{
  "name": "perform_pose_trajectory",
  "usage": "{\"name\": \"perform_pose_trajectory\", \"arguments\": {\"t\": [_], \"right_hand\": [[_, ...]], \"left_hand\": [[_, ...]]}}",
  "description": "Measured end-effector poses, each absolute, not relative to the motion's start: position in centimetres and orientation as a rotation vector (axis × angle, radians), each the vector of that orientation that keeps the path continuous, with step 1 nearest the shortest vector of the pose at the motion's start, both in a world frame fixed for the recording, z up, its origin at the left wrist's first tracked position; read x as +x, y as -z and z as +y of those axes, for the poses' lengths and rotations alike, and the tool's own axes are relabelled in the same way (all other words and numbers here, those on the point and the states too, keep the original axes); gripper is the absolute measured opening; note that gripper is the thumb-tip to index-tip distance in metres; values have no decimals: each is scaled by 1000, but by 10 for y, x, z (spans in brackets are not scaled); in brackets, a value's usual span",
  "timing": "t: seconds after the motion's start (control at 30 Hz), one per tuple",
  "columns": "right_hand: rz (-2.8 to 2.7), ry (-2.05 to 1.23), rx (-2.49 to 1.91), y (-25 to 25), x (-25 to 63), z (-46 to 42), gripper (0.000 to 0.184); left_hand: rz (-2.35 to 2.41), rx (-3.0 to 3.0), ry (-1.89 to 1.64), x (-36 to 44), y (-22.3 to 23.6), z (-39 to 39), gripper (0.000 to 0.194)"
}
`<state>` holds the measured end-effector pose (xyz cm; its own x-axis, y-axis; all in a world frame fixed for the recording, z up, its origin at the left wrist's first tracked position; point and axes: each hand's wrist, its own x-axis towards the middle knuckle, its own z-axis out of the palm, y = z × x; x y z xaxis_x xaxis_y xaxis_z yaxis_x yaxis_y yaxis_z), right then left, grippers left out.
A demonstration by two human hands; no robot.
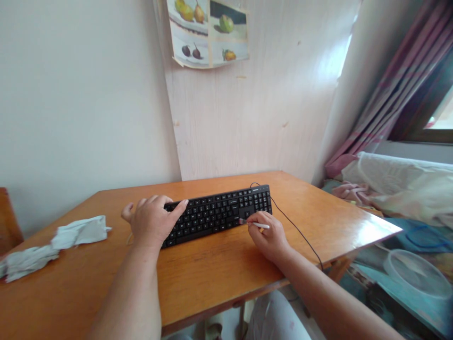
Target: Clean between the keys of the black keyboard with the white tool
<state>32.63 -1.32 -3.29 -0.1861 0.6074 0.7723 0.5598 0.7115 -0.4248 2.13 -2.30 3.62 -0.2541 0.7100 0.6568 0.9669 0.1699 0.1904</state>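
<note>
A black keyboard [215, 212] lies at a slant on the wooden table, its right end farther from me. My left hand [151, 218] grips its left end, thumb over the top keys and the other fingers around the far edge, partly hidden. Pinched in my right hand [267, 231] is a small brush [262, 225] with a white handle. Its flat tip touches or hovers just over the keys near the arrow keys; I cannot tell which. The keyboard's black cable [299, 229] runs from the far right corner over the table's right edge.
Crumpled white cloths [79, 232] lie on the left of the wooden table [208, 274]. Behind stands a pale wall board with a fruit picture sheet [208, 35]. To the right, below the table, are a clear round plastic lid or container [417, 274] and piled fabrics [399, 184].
</note>
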Motion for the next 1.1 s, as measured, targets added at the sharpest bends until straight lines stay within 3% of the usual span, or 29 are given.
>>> {"name": "perform_pose_trajectory", "arguments": {"t": [0.3, 0.57, 1.0, 1.1], "right_hand": [[-1860, -344, -757, 35, 319, -13, 10], [-1686, -46, -1035, 38, 326, -6, 16], [-1654, -54, -874, 34, 325, -9, 7], [-1717, -47, -755, 30, 322, -13, 16]], "left_hand": [[-2012, -1582, 830, 20, -34, -21, 49], [-2022, -1581, 838, 20, -34, -21, 49], [-2038, -1584, 836, 21, -35, -23, 47], [-2027, -1584, 846, 21, -35, -23, 47]]}}
